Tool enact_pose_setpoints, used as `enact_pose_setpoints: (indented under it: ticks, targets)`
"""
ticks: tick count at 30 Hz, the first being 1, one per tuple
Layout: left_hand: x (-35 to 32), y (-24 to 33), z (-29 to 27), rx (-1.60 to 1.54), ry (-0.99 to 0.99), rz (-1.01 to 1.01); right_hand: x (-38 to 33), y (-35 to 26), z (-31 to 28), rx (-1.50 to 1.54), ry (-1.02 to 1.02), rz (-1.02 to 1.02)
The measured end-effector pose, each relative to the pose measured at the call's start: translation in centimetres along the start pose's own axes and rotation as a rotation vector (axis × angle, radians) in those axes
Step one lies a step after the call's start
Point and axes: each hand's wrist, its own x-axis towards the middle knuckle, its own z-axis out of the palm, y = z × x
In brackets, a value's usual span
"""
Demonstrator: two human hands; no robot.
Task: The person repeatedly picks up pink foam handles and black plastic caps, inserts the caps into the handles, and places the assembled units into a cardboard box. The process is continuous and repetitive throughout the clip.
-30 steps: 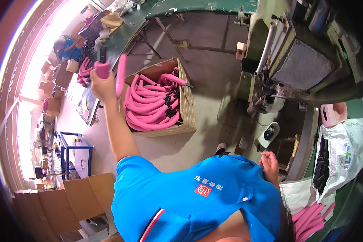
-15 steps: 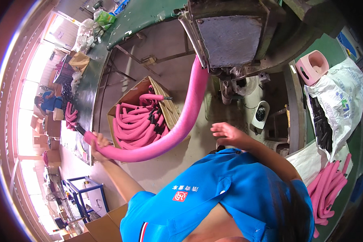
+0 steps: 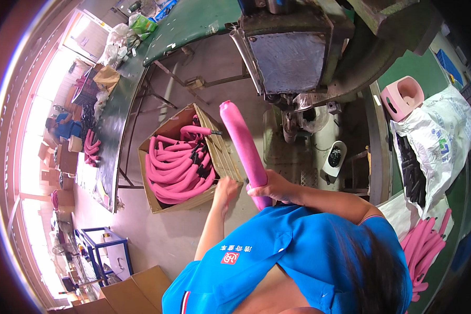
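Right hand [image 3: 269,189] clenched around pink foam tube [image 3: 243,145], left hand [image 3: 225,189] released beside cardboard box [image 3: 221,152]

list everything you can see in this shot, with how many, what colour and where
foam tube: one, pink, upright at centre, gripped near its lower end
cardboard box: one, brown, on the floor left of centre, full of curled pink tubes
machine: one, grey metal, top centre
long table: one, dark green, upper left
white sack: one, right side
loose pink tubes: a pile, count unclear, lower right
pink seat-shaped part: one, upper right
flat cardboard boxes: brown, bottom left
blue shirt: one, bottom centre
left hand: open, beside the box corner
right hand: closed on the foam tube
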Motion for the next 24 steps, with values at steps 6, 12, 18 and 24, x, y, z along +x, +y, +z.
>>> enact_pose_setpoints:
  ticks: [6, 12, 18, 24]
  targets:
    - [-7.0, 19.9, 15.7, -0.058, -0.105, 0.890, -1.2, -1.2, 1.1, -0.564, 0.017, -0.188]
    - [-11.5, 28.8, 11.9, -0.300, -0.177, 1.000, -3.1, -3.6, 0.7, -0.546, -0.453, -0.292]
    - [-8.9, 29.3, 13.2, -0.194, -0.109, 0.803, -3.7, 0.1, 1.7, -0.373, -0.321, -0.335]
    - [-9.1, 30.2, 12.8, -0.133, -0.108, 0.785, -4.7, 0.5, 2.4, -0.325, -0.316, -0.260]
